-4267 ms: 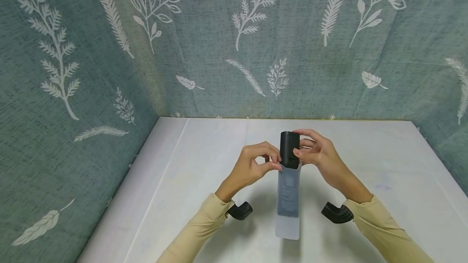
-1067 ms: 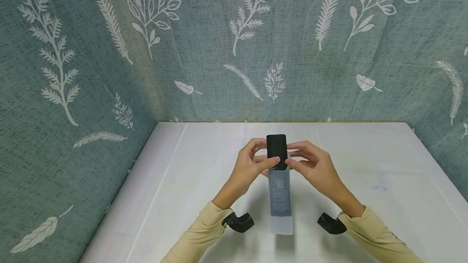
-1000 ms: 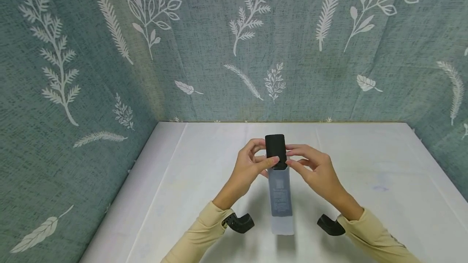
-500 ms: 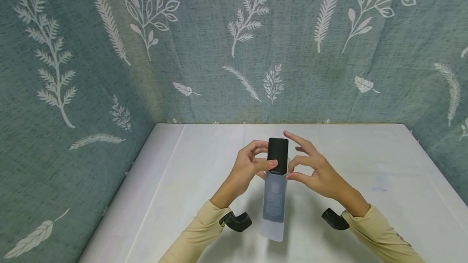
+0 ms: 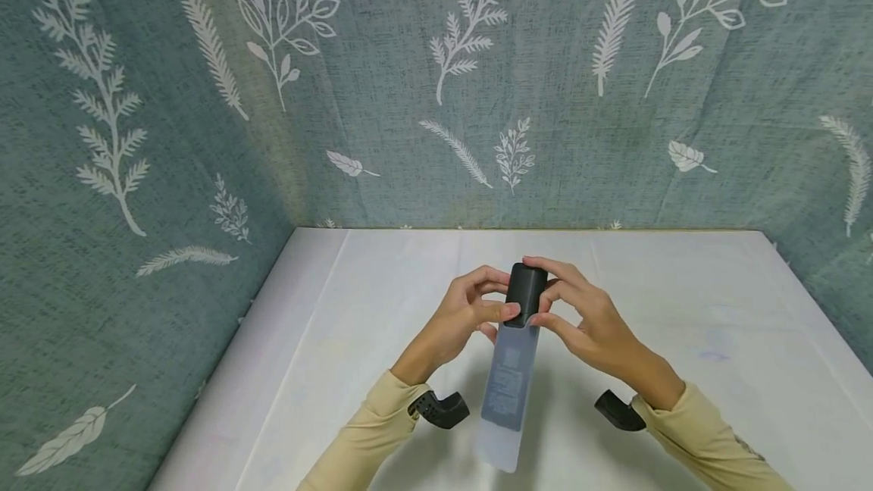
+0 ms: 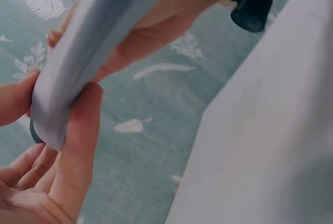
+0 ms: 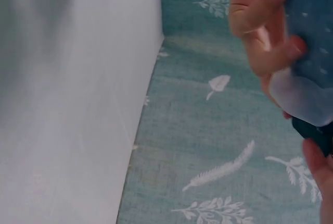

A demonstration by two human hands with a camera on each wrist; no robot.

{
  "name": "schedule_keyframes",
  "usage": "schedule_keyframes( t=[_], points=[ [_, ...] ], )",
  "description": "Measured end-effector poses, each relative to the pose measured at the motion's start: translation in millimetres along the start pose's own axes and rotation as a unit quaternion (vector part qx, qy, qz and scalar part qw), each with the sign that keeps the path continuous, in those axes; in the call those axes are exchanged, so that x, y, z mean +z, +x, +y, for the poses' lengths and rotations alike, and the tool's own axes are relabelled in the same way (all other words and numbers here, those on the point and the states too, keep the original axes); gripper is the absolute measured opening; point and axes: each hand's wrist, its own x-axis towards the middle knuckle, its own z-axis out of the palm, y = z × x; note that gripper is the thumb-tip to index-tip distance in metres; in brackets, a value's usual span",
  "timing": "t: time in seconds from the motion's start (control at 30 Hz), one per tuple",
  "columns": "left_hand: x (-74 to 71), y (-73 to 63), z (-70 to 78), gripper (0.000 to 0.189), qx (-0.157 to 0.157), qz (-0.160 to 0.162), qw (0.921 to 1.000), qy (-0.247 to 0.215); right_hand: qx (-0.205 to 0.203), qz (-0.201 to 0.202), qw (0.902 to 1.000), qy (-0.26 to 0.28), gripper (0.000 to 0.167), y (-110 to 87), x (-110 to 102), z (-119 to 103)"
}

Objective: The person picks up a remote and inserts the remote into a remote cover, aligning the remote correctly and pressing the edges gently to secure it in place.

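Observation:
A black remote control (image 5: 527,290) sticks out of the top of a translucent sleeve (image 5: 506,392), held up over the table and tilted, its lower end towards the left. The sleeve's bottom part hangs below the remote's end. My left hand (image 5: 453,320) grips the remote by its left side, thumb across the front near the sleeve's mouth. My right hand (image 5: 596,324) pinches the sleeve's mouth on the right, its index finger on the remote's top end. Pale button marks show through the sleeve (image 7: 317,36) in the right wrist view.
Below the hands lies a white table (image 5: 327,370). Green cloth walls (image 5: 382,97) with white leaf prints stand behind and to the left. A black wrist device (image 5: 442,409) sits at my left cuff, another black device (image 5: 619,409) at my right cuff.
My left hand has shifted from the sleeve's edge onto the remote. Over the last half second my right index finger has come down on its top end, and the sleeve's lower end has swung left.

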Motion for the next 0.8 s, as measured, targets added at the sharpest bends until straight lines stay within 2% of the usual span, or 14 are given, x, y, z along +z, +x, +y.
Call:
schedule_keyframes(
  t=[0.13, 0.27, 0.37, 0.47, 0.57, 0.67, 0.73, 0.8],
  points=[
    [2.1, 0.3, 0.8, 0.037, -0.002, 0.0, 1.0, -0.009, -0.033, 0.04, 0.9986, -0.008, 0.02, 8.1, 2.5, -11.1],
    [3.3, -0.8, 2.4, 0.036, 0.001, 0.0, 0.9999, -0.012, -0.061, 0.072, 0.9953, -0.022, 0.027, 16.5, 4.2, -21.1],
    [3.5, -2.0, 5.1, 0.036, 0.007, 0.001, 1.0, -0.006, -0.07, 0.083, 0.9937, -0.027, 0.028, 17.3, 5.5, -14.2],
    [2.9, -3.0, 8.1, 0.037, 0.011, 0.006, 0.9999, 0.011, -0.06, 0.079, 0.9948, -0.022, 0.022, 14.2, 5.2, -2.0],
    [2.3, -3.6, 10.2, 0.038, 0.012, 0.016, 0.9992, 0.034, -0.029, 0.065, 0.9974, -0.013, 0.023, 9.1, 3.7, 5.9],
    [2.9, -4.4, 11.4, 0.041, 0.012, 0.028, 0.9986, 0.044, 0.039, 0.049, 0.9974, 0.036, 0.034, 4.0, 2.7, 5.5],
    [4.1, -4.7, 11.7, 0.043, 0.015, 0.033, 0.9983, 0.045, 0.1, 0.041, 0.9898, 0.093, 0.039, 1.3, 2.0, 2.6],
    [5.9, -5.0, 11.4, 0.044, 0.02, 0.032, 0.9982, 0.046, 0.162, 0.042, 0.9738, 0.154, 0.043, 0.0, 1.0, -1.1]
  ],
)
